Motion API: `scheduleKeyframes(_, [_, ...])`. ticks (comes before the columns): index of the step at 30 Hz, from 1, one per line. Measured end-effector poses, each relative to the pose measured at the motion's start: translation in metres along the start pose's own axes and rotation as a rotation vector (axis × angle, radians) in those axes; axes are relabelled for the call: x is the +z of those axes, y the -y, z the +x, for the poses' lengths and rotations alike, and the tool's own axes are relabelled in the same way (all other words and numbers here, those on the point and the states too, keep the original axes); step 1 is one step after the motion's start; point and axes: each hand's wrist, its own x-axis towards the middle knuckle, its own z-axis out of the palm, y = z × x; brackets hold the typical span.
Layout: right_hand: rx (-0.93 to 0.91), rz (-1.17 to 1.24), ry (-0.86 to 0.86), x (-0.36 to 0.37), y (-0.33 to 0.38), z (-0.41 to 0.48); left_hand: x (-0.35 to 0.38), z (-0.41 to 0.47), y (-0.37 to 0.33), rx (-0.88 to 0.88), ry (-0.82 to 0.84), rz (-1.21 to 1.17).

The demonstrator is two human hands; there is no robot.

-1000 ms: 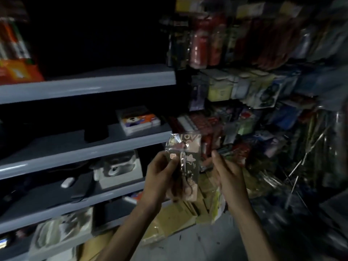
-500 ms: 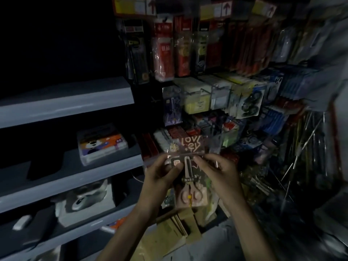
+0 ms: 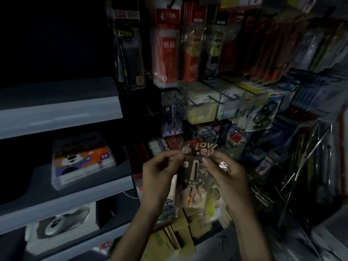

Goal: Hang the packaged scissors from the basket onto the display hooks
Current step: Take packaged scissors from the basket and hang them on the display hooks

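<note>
my left hand point(image 3: 159, 173) pinches scissors pack point(image 3: 194, 174) top-left corner | my right hand point(image 3: 228, 173) pinches top-right | pack upright, near hooks point(image 3: 212, 99)

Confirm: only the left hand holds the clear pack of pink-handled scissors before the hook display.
Wrong, by the head view: left hand and right hand both pinch the clear pack of pink-handled scissors near its top, before the hook display.

The scissors pack point(image 3: 195, 174) pinched in my left grip point(image 3: 160, 174) and right grip point(image 3: 226, 178) is glossy, crinkly clear plastic; its blades look like smooth metal, handles pale plastic. The display hooks point(image 3: 214, 99) are thin bare wire. The shelf point(image 3: 56, 113) beside me is matt grey.
</note>
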Motion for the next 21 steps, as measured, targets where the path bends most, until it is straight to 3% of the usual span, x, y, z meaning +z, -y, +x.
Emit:
scheduleKeyframes(9, [0.034, 0.041, -0.084, -0.008, -0.017, 0.049, 0.028, 0.037, -0.012, 0.127, -0.087, 0.163])
scheduleKeyframes(21, [-0.085, 0.038, 0.084, -0.013, -0.039, 0.136, 0.076, 0.075, -0.03, 0.142, -0.306, 0.22])
